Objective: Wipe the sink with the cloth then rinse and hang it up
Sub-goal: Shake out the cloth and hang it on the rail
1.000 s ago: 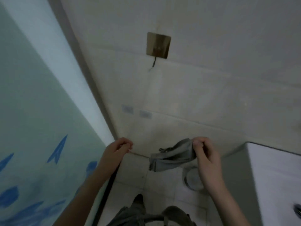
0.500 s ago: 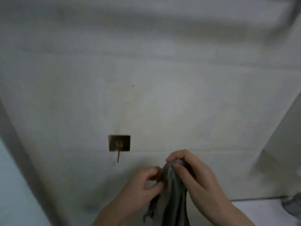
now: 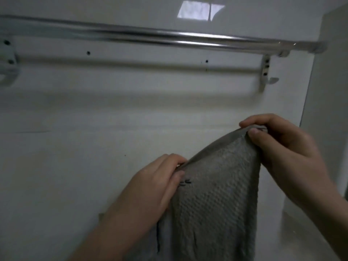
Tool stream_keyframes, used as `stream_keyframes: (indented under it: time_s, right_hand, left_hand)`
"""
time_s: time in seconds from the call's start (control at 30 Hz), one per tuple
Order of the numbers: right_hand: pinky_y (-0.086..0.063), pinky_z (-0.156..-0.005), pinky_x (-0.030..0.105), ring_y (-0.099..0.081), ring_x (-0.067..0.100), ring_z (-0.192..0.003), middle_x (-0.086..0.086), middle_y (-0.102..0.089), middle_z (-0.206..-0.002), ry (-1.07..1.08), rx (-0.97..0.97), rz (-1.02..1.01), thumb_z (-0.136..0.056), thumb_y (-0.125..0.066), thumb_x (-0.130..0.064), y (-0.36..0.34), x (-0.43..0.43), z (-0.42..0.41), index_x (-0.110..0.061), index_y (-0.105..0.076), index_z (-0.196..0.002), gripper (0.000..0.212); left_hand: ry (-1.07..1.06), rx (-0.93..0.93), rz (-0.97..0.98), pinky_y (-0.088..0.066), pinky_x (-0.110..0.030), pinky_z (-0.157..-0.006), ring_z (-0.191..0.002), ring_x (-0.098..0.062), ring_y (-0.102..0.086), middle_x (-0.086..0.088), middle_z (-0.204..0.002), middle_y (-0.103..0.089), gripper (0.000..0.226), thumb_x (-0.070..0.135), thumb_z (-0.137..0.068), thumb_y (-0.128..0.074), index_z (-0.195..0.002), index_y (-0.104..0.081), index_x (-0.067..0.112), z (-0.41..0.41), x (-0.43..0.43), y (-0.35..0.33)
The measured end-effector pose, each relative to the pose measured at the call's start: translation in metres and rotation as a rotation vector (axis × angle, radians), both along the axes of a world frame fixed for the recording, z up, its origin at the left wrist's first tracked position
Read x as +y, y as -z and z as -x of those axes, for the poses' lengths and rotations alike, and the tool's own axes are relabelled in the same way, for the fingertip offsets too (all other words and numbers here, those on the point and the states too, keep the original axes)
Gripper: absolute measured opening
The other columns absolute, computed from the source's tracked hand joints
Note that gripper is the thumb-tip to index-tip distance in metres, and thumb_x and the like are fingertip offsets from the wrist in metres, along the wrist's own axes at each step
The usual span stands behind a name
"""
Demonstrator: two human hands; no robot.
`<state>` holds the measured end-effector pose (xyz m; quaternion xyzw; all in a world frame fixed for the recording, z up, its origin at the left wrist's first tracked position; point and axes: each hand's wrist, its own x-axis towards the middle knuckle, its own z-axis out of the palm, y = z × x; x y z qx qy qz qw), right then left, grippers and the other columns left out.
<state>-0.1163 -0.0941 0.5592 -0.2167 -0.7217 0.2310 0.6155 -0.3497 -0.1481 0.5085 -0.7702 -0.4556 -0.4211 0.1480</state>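
A grey textured cloth [image 3: 214, 200] hangs spread out in front of the white tiled wall. My left hand [image 3: 150, 189] pinches its upper edge at the lower left, and my right hand [image 3: 282, 147] pinches the higher corner at the right. The edge runs taut and slanted between the two hands. Above them a shiny metal towel rail [image 3: 169, 39] crosses the wall, well clear of the cloth. The sink is out of view.
A thinner second bar [image 3: 131, 65] runs below the main rail, with a bracket and small hook [image 3: 267, 76] at its right end. Another bracket [image 3: 7, 61] sits at the left edge. A wall corner [image 3: 308, 87] stands on the right.
The view has swung up from the floor and wall hook to the towel rail. My left hand took hold of the cloth, and both hands have raised it and spread its edge apart.
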Motion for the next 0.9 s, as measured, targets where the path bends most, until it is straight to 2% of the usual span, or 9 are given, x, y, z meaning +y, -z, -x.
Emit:
stream_keyframes:
  time_s: [0.07, 0.17, 0.23, 0.33, 0.5, 0.6, 0.67, 0.77, 0.9]
  right_hand:
    - [-0.048, -0.063, 0.025, -0.06, 0.007, -0.077, -0.008, -0.067, -0.088, -0.005, 0.026, -0.071, -0.092, -0.057, -0.023, -0.026, 0.002, -0.006, -0.033, -0.071, -0.094, 0.017]
    - [-0.048, -0.071, 0.035, -0.061, 0.01, -0.083, -0.009, -0.068, -0.09, -0.012, 0.056, -0.142, -0.087, -0.057, -0.027, -0.063, 0.005, -0.011, -0.033, -0.072, -0.094, 0.018]
    - [-0.047, -0.07, 0.036, -0.061, 0.013, -0.084, -0.008, -0.069, -0.087, -0.028, 0.095, -0.18, -0.087, -0.058, -0.024, -0.086, 0.007, -0.014, -0.031, -0.073, -0.091, 0.018]
    - [-0.05, -0.067, 0.023, -0.064, 0.007, -0.085, -0.012, -0.071, -0.085, -0.069, 0.107, -0.228, -0.089, -0.057, -0.018, -0.117, 0.009, -0.023, -0.029, -0.074, -0.089, 0.02]
    - [-0.049, -0.089, 0.036, -0.064, 0.009, -0.091, -0.012, -0.071, -0.084, -0.093, 0.101, -0.188, -0.093, -0.056, -0.012, -0.16, 0.011, -0.029, -0.026, -0.073, -0.086, 0.022]
    - [-0.048, -0.082, 0.031, -0.063, 0.013, -0.092, -0.006, -0.068, -0.086, -0.101, 0.098, -0.188, -0.094, -0.054, -0.011, -0.184, 0.015, -0.026, -0.02, -0.071, -0.09, 0.02]
    - [-0.048, -0.072, 0.024, -0.061, 0.013, -0.086, -0.003, -0.066, -0.085, -0.093, 0.113, -0.211, -0.094, -0.054, -0.01, -0.201, 0.021, -0.023, -0.022, -0.07, -0.087, 0.021]
    - [-0.042, -0.064, 0.027, -0.058, 0.015, -0.078, 0.001, -0.064, -0.08, -0.033, 0.118, -0.243, -0.092, -0.056, -0.01, -0.23, 0.04, -0.014, -0.022, -0.07, -0.083, 0.02]
    - [-0.042, -0.061, 0.026, -0.054, 0.01, -0.067, 0.002, -0.061, -0.073, 0.076, 0.111, -0.258, -0.091, -0.053, -0.003, -0.259, 0.069, 0.005, -0.003, -0.069, -0.098, 0.017]
  left_hand:
    - [-0.085, 0.097, -0.08, -0.04, -0.018, -0.077, -0.09, -0.01, -0.058, 0.004, -0.097, -0.063, 0.026, 0.024, -0.097, -0.04, -0.112, -0.06, 0.017, -0.003, -0.005, -0.025]
    - [-0.206, 0.202, -0.149, -0.042, -0.025, -0.075, -0.088, -0.019, -0.062, -0.001, -0.095, -0.064, 0.026, 0.014, -0.093, -0.047, -0.113, -0.063, 0.012, -0.001, -0.017, -0.051]
    - [-0.277, 0.25, -0.215, -0.043, -0.026, -0.075, -0.085, -0.021, -0.063, -0.003, -0.093, -0.066, 0.027, 0.01, -0.09, -0.051, -0.113, -0.065, 0.008, 0.003, -0.027, -0.064]
    - [-0.321, 0.272, -0.287, -0.044, -0.029, -0.073, -0.085, -0.018, -0.063, -0.004, -0.093, -0.069, 0.03, 0.019, -0.094, -0.043, -0.112, -0.065, 0.009, 0.01, -0.045, -0.085]
    - [-0.287, 0.359, -0.336, -0.046, -0.02, -0.071, -0.088, -0.007, -0.059, 0.001, -0.096, -0.074, 0.031, 0.026, -0.09, -0.047, -0.112, -0.065, 0.014, 0.021, -0.072, -0.141]
    - [-0.303, 0.372, -0.397, -0.043, -0.007, -0.072, -0.087, 0.004, -0.058, 0.011, -0.088, -0.069, 0.027, 0.027, -0.085, -0.062, -0.11, -0.07, 0.019, 0.03, -0.088, -0.197]
    - [-0.338, 0.411, -0.39, -0.04, -0.002, -0.073, -0.087, 0.005, -0.058, 0.01, -0.089, -0.068, 0.028, 0.024, -0.084, -0.065, -0.111, -0.071, 0.02, 0.034, -0.091, -0.238]
    - [-0.435, 0.445, -0.382, -0.042, -0.024, -0.076, -0.093, -0.019, -0.067, -0.006, -0.1, -0.074, 0.026, 0.014, -0.088, -0.068, -0.115, -0.07, 0.016, 0.045, -0.071, -0.293]
    - [-0.504, 0.42, -0.354, -0.03, -0.02, -0.071, -0.099, -0.029, -0.066, -0.016, -0.106, -0.073, 0.026, 0.01, -0.089, -0.066, -0.115, -0.069, 0.009, 0.054, -0.029, -0.335]
